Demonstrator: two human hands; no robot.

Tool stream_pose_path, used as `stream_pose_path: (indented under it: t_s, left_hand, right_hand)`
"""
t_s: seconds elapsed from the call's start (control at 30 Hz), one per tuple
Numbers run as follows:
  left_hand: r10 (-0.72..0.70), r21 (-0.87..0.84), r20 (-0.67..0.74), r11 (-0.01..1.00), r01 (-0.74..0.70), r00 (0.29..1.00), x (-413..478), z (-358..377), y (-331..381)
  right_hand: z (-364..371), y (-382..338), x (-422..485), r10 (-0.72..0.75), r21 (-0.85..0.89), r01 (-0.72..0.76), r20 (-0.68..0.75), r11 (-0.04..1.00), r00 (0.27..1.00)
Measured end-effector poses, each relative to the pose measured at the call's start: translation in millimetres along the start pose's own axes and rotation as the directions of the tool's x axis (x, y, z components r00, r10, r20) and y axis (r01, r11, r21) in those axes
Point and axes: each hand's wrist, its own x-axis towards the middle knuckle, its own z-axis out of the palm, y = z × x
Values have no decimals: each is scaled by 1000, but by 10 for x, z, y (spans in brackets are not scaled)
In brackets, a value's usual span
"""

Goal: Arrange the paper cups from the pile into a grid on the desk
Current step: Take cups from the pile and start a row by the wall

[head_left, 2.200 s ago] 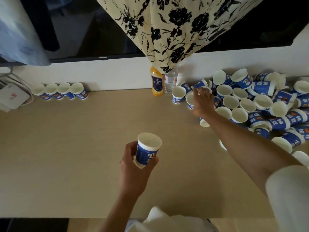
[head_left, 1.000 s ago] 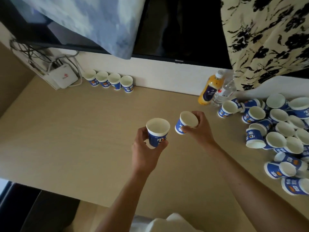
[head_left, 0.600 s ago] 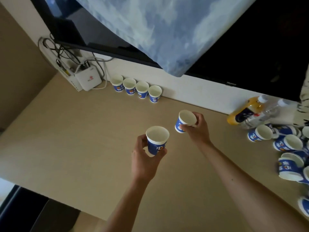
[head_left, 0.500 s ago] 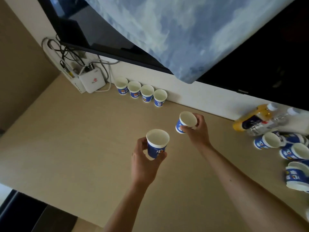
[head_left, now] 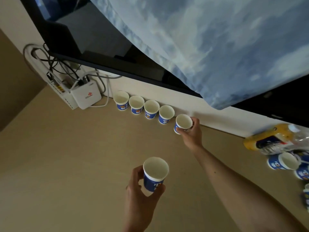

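Now at the far edge of the desk [head_left: 66, 156], the right hand [head_left: 190, 133] grips a cup [head_left: 183, 123] upright just beside the right end of the row [head_left: 143, 106], four cups running left to right along the wall [head_left: 167, 96]. The left hand [head_left: 142, 195] holds a second cup [head_left: 154, 173] upright, nearer the person and well apart from the row. The pile [head_left: 284, 162] lies far right.

Desk [head_left: 66, 164]: 4 cups [head_left: 151, 109], router [head_left: 86, 97], bottles [head_left: 267, 143]
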Motion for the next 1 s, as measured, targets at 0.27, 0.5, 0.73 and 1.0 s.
stream_pose_path:
  t_s: [0.27, 0.5, 0.73, 1.0]
  left_hand:
    - [-16, -26, 17, 1000, 17, 1000, 60, -48, -210]
    - [-13, -29, 29, 999, 14, 1000, 107, -93, -264]
    - [-27, -7, 14, 1000, 27, 1000, 129, -108, -300]
    - [-40, 0, -1, 999, 40, 999, 202, -17, -162]
  right_hand:
    - [211, 77, 200, 9, 8, -8, -51, 1000, 999]
    - [312, 152, 298, 42, -6, -42, -84, 999, 996]
    - [323, 209, 397, 47, 7, -46, -80, 999, 996]
    - [-60, 266, -332, 148, 153, -134, -89, 979, 985]
